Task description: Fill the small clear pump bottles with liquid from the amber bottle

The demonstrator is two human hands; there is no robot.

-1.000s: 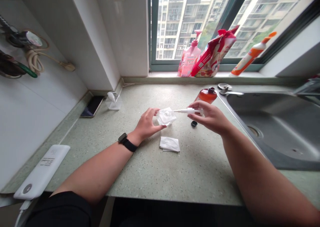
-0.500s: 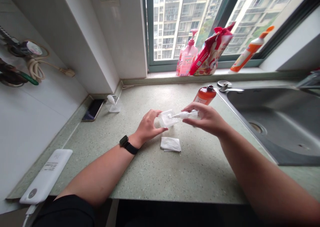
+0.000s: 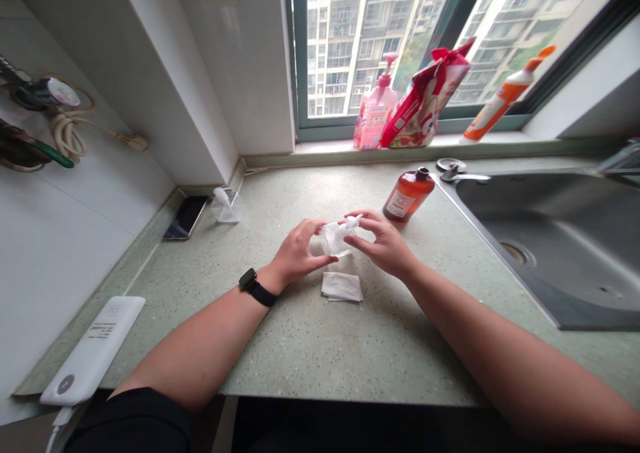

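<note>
My left hand [image 3: 299, 248] is closed around the left side of a clear square pump bottle [image 3: 334, 241], which it holds over the counter. My right hand [image 3: 380, 241] grips the white pump head [image 3: 351, 222] with thumb and fingers at the bottle's mouth. The pump's tube is no longer visible outside the bottle. Just below the bottle lies a folded white tissue [image 3: 342, 286]. Behind my right hand stands an amber bottle [image 3: 406, 196] with a white label and a bare dark neck.
On the left are a second clear pump bottle [image 3: 226, 206], a phone [image 3: 185, 218] and a white power bank [image 3: 94, 350] with a cable. A steel sink [image 3: 560, 240] lies right. A pink pump bottle [image 3: 375, 116], red bag [image 3: 425, 100] and orange bottle [image 3: 500, 103] line the windowsill.
My right hand has moved left with the pump head, bringing it onto the bottle's mouth as the tube went in. My left hand still holds the bottle in nearly the same place.
</note>
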